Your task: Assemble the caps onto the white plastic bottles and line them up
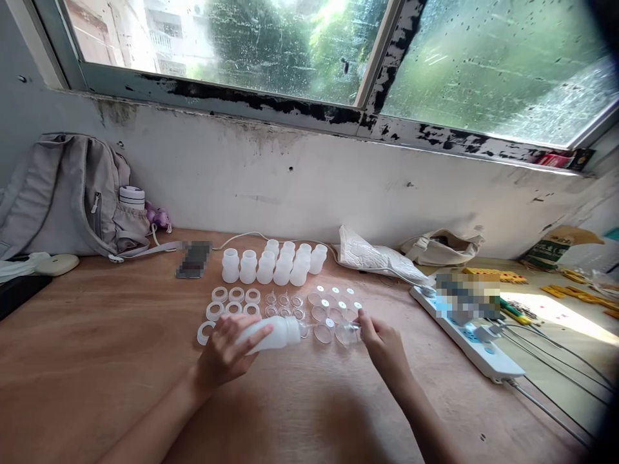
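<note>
My left hand (228, 348) is wrapped round a translucent white bottle (279, 334). The bottle lies tipped on its side above the table, its mouth facing right. At the right, my right hand (382, 343) pinches a clear dome-shaped cap (347, 334), just beyond the bottle's mouth. Between the hands are rows of clear round caps (323, 332) with small white discs, and several clear nipple-like pieces (284, 300). White rings (207, 312) lie in rows behind my left hand, which partly hides them. Farther back stands a group of similar bottles (265, 267).
A white power strip (483, 357) with plugs and cables lies on the right. Along the wall are a white plastic package (372, 252), a beige pouch (438, 248) and a grey backpack (62, 193). A blurred dark phone-like object (193, 260) is at the back left.
</note>
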Tool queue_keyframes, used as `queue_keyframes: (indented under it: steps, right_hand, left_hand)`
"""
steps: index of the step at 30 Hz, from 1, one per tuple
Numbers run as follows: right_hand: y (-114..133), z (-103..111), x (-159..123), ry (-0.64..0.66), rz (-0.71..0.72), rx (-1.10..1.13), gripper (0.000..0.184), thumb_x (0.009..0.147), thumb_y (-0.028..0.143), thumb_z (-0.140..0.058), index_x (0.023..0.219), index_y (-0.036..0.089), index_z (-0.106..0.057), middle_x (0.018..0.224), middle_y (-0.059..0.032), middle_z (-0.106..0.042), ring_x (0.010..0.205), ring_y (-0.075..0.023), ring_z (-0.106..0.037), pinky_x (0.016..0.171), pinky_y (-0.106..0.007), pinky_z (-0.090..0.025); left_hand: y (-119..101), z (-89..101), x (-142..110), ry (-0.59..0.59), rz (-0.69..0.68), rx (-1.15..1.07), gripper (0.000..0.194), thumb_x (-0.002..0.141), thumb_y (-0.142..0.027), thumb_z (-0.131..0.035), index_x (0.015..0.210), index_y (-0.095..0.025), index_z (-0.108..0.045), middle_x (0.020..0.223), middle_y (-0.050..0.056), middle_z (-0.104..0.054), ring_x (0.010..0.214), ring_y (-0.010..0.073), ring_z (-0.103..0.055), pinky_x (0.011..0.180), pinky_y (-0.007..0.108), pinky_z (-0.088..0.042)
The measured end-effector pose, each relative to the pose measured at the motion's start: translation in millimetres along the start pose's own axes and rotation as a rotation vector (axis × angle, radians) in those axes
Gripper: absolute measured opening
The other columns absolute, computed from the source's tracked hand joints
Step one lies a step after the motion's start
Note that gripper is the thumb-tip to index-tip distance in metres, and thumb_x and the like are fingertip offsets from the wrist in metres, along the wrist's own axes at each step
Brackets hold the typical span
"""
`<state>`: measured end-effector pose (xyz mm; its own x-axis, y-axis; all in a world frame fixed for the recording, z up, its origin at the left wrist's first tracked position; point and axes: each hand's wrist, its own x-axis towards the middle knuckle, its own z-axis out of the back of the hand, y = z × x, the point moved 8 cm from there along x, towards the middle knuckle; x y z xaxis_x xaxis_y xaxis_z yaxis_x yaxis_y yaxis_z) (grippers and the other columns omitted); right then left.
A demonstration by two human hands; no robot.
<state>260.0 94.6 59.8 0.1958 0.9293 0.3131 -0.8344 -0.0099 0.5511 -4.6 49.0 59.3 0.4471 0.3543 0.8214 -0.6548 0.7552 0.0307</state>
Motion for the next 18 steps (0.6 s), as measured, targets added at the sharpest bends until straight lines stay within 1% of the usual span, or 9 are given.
queue_keyframes:
  steps: [1, 3, 5, 7, 10, 14, 18]
  right_hand:
    - [-1, 1, -4, 0.012, 0.027, -0.030, 0.052, 0.083, 0.052, -0.028, 0.054, 0.017, -0.053, 0.047, -0.0022, -0.053, 0.046, -0.0151, -0.051, 0.046, -0.024, -0.032]
    - [-4, -4, -13, 0.069, 0.065, -0.088, 0.043, 0.082, 0.052, -0.033, 0.068, 0.018, -0.056, 0.049, -0.0002, -0.053, 0.046, -0.0146, -0.052, 0.047, -0.023, -0.034]
    - [-7, -13, -23, 0.123, 0.078, -0.134, 0.036, 0.080, 0.052, -0.038, 0.078, 0.020, -0.055, 0.054, 0.0009, -0.055, 0.047, -0.0142, -0.053, 0.047, -0.022, -0.036]
    - [-9, -23, -31, 0.144, 0.095, -0.176, 0.034, 0.079, 0.053, -0.040, 0.084, 0.021, -0.054, 0.063, -0.0004, -0.059, 0.050, -0.0148, -0.056, 0.047, -0.022, -0.038]
    - [-6, -30, -35, 0.115, 0.152, -0.256, 0.033, 0.079, 0.052, -0.041, 0.086, 0.022, -0.052, 0.072, -0.0021, -0.061, 0.052, -0.0162, -0.059, 0.046, -0.024, -0.040]
    - [1, -33, -36, 0.077, 0.218, -0.330, 0.029, 0.079, 0.050, -0.042, 0.084, 0.023, -0.052, 0.073, -0.0016, -0.062, 0.049, -0.0158, -0.059, 0.044, -0.024, -0.039]
    - [4, -37, -36, 0.067, 0.249, -0.352, 0.028, 0.079, 0.050, -0.043, 0.083, 0.023, -0.051, 0.072, -0.0011, -0.062, 0.052, -0.0165, -0.061, 0.044, -0.023, -0.039]
  left_hand:
    - [6, -0.7, -1, 0.003, 0.052, -0.016, 0.044, 0.072, -0.012, -0.056, 0.114, -0.020, -0.050, 0.099, 0.008, -0.061, 0.088, 0.0211, -0.056, 0.077, 0.035, -0.041]
    - [15, -4.1, -2, 0.019, 0.130, -0.045, 0.046, 0.071, -0.017, -0.057, 0.116, -0.018, -0.047, 0.099, 0.009, -0.061, 0.086, 0.0211, -0.057, 0.077, 0.034, -0.042]
    - [17, -8.3, -3, 0.041, 0.161, -0.066, 0.047, 0.071, -0.019, -0.057, 0.117, -0.018, -0.046, 0.098, 0.009, -0.062, 0.085, 0.0209, -0.058, 0.075, 0.033, -0.042]
    - [15, -12.2, -3, 0.068, 0.164, -0.076, 0.047, 0.071, -0.020, -0.056, 0.117, -0.017, -0.046, 0.098, 0.008, -0.062, 0.084, 0.0205, -0.059, 0.074, 0.032, -0.042]
    - [12, -14.8, -3, 0.088, 0.160, -0.087, 0.046, 0.071, -0.020, -0.055, 0.116, -0.017, -0.046, 0.099, 0.008, -0.063, 0.085, 0.0202, -0.059, 0.074, 0.032, -0.042]
    - [12, -15.4, -4, 0.092, 0.160, -0.089, 0.045, 0.072, -0.021, -0.055, 0.116, -0.017, -0.046, 0.099, 0.008, -0.063, 0.086, 0.0200, -0.059, 0.074, 0.032, -0.042]
    - [12, -16.8, -4, 0.108, 0.172, -0.099, 0.048, 0.074, -0.023, -0.055, 0.119, -0.016, -0.043, 0.102, 0.009, -0.062, 0.086, 0.0209, -0.059, 0.074, 0.033, -0.043]
